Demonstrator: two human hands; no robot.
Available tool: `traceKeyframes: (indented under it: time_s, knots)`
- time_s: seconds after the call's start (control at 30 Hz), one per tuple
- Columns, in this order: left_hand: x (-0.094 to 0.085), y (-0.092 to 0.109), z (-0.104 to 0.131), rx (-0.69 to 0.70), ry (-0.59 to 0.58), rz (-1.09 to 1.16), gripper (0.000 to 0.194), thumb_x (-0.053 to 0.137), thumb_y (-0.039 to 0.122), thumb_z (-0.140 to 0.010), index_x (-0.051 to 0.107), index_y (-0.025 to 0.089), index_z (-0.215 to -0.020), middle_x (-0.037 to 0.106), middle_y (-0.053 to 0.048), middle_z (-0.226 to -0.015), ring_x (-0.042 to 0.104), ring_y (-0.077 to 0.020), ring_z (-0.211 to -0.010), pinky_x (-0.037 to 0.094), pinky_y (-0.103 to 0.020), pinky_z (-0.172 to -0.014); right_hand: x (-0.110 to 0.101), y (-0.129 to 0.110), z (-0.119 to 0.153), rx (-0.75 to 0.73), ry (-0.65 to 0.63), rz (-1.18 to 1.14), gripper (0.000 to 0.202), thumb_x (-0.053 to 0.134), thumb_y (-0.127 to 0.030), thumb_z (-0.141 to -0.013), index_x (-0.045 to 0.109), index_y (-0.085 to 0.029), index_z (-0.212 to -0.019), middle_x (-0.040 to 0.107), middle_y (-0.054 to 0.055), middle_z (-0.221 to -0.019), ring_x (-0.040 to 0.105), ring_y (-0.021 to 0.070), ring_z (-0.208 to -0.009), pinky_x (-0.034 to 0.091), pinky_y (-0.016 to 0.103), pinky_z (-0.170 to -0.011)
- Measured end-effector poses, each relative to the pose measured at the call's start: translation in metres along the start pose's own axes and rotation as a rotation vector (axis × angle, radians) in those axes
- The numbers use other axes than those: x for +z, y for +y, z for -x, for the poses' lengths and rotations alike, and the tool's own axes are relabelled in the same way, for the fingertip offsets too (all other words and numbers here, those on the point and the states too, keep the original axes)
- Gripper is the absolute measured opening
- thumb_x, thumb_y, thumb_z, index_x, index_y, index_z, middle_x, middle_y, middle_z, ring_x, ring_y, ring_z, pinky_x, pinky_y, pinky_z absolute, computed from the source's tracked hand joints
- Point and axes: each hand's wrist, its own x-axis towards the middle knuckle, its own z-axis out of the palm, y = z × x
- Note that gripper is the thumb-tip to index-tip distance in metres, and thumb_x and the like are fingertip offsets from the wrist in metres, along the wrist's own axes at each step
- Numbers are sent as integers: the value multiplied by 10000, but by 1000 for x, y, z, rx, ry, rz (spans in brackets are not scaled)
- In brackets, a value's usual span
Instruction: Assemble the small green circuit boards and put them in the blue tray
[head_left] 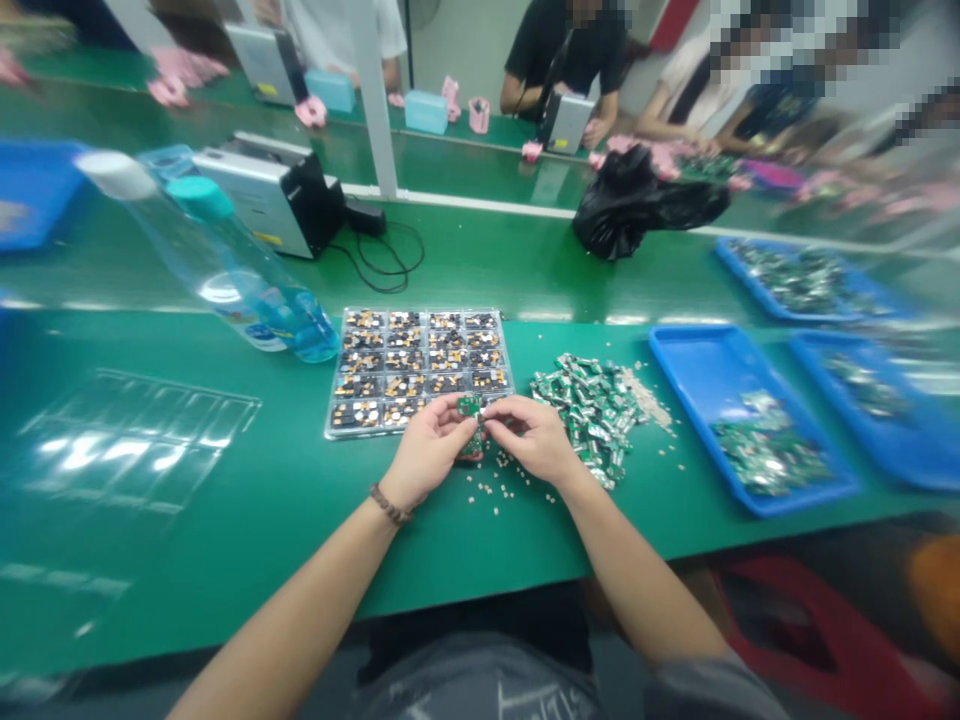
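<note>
My left hand point(424, 445) grips a small green circuit board point(470, 405) between thumb and fingers. At the board's right edge, my right hand point(534, 432) is closed in a pinch; whatever its fingertips hold is too small to make out. Just behind my hands lies a clear compartment tray point(352, 434), filled with small black, orange and white parts. A heap of small green and silver boards point(589, 410) is to the right of my right hand. Tiny pale pieces point(495, 490) are scattered on the green table below my fingers.
Blue trays point(679, 400) with boards stand on the right. Empty-looking clear plastic trays point(135, 470) lie left. Two bottles point(300, 310) and a silver-black device point(262, 200) with a cable stand back left. A black plastic bag point(619, 205) sits behind. Several people work across the table.
</note>
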Motion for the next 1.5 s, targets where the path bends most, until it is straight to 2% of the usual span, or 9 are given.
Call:
traceKeyframes:
  time_s: [0.3,0.57,0.73,0.9,1.07,1.17,1.3,1.4,1.5]
  knots:
    - [5,2,4,54,-74,-24,507,661,302,-792,465,200,-1249,600,-95,-1098,618,-151,-764,591,-257,-530,2,0,2,-12,-28,-1,105,607,-251,-851,686,-222,-914,691,40,-912,645,159,-785,533,278,-682]
    - [2,-2,3,93,-111,-97,403,591,279,-842,445,201,-1210,585,-13,-861,543,-85,-550,533,-214,-459,3,-4,3,-39,-34,-5,94,598,-244,-862,674,-222,-914,683,37,-892,641,149,-756,536,273,-674]
    - [3,-3,3,115,-69,-72,399,645,304,-808,454,206,-1144,587,-10,-863,575,-106,-602,521,-201,-444,5,-2,5,-55,-34,-68,117,606,-236,-855,658,-224,-959,679,40,-926,649,153,-796,542,274,-698]
    - [3,0,5,149,10,-40,401,683,310,-798,484,192,-1125,656,-52,-969,647,-150,-808,554,-208,-600,7,-2,8,93,9,-183,310,639,-280,-830,584,-212,-1127,677,52,-977,656,163,-846,536,249,-668]
    - [2,3,6,233,83,-178,410,694,331,-803,522,175,-1140,664,-19,-804,616,-108,-681,518,-179,-585,-1,-15,10,148,-33,0,157,607,-331,-854,667,-187,-874,682,14,-797,601,127,-647,478,233,-607]
    - [4,6,8,272,64,-192,531,709,357,-788,477,212,-1243,664,-76,-1069,644,-189,-922,564,-224,-610,-46,-5,8,155,184,134,193,585,-349,-859,676,-178,-861,690,23,-820,598,136,-679,468,240,-645]
    - [6,10,10,318,91,-289,408,676,396,-811,552,186,-1139,669,-81,-1006,646,-209,-933,573,-232,-610,-170,40,30,311,505,535,231,562,-341,-846,700,-155,-859,704,54,-829,619,175,-743,464,278,-727]
    - [7,10,12,327,108,-403,388,678,411,-804,591,183,-1106,667,-66,-946,649,-188,-862,569,-224,-615,-262,76,68,635,579,893,236,569,-307,-836,732,-156,-915,724,87,-929,644,208,-853,453,296,-798]
    - [8,5,13,327,70,-499,363,673,411,-807,612,188,-1086,666,-52,-923,653,-173,-812,568,-229,-634,-319,105,97,860,553,1012,265,590,-293,-824,748,-132,-962,729,126,-965,651,239,-904,448,310,-816]
